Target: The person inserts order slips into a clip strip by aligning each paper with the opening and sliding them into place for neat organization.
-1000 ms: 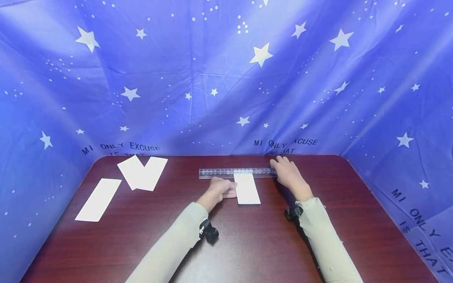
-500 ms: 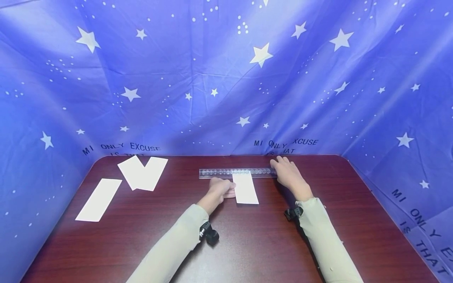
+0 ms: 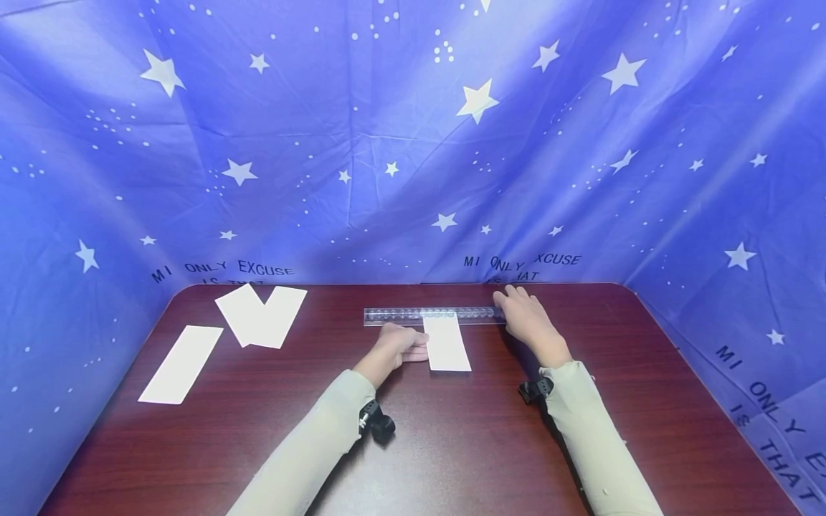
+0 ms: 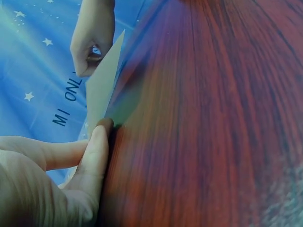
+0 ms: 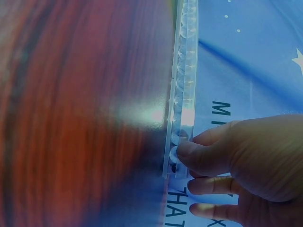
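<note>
My left hand (image 3: 401, 344) pinches the left edge of a white rectangular card (image 3: 448, 345) between thumb and fingers. In the left wrist view the card (image 4: 105, 87) stands out beyond the fingertips, tilted over the table. Its far edge meets a long clear plastic strip (image 3: 393, 315) with a row of round shapes along it. At the strip's right end is my right hand (image 3: 530, 319). The right wrist view shows its thumb and fingers gripping the end of the clear strip (image 5: 182, 80).
Two overlapping white cards (image 3: 277, 319) lie at the back left of the dark red wooden table (image 3: 452, 444). A third loose card (image 3: 181, 365) lies nearer on the left. A blue starry curtain (image 3: 400, 143) rises behind and at both sides.
Over the last second my left hand has shifted the white card slightly to the left along the strip. My right hand and the strip have stayed in place.
</note>
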Tool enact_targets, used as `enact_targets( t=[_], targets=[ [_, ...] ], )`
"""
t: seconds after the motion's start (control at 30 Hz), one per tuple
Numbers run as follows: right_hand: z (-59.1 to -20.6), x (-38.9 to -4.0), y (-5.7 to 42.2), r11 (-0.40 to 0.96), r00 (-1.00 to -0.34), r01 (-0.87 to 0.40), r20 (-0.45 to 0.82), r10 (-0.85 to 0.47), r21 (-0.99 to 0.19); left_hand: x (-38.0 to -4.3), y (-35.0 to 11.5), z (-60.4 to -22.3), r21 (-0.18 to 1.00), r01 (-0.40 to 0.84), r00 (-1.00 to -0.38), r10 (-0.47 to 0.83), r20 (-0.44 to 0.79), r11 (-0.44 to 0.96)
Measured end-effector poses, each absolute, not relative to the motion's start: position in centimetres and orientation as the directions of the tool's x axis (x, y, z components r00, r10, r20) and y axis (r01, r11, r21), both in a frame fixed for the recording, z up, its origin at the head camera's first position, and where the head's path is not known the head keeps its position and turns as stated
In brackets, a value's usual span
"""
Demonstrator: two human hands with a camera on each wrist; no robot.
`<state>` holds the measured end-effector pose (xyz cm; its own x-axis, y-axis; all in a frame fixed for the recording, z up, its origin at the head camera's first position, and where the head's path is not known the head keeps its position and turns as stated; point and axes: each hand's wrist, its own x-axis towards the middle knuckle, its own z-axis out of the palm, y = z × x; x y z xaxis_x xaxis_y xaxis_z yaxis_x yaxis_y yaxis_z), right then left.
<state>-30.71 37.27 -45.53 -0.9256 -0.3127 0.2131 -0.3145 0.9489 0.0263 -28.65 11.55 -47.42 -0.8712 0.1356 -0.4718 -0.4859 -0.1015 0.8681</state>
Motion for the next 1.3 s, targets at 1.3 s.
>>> enact_targets(
  t=[1.3],
  targets=[
    [-45.2, -30.5, 36.8, 0.941, -0.904, -0.336, 0.265, -0.335, 0.042, -28.7, 9.6, -47.5, 0.873, -0.484, -0.871, 0.133, -0.474, -0.058]
  ],
)
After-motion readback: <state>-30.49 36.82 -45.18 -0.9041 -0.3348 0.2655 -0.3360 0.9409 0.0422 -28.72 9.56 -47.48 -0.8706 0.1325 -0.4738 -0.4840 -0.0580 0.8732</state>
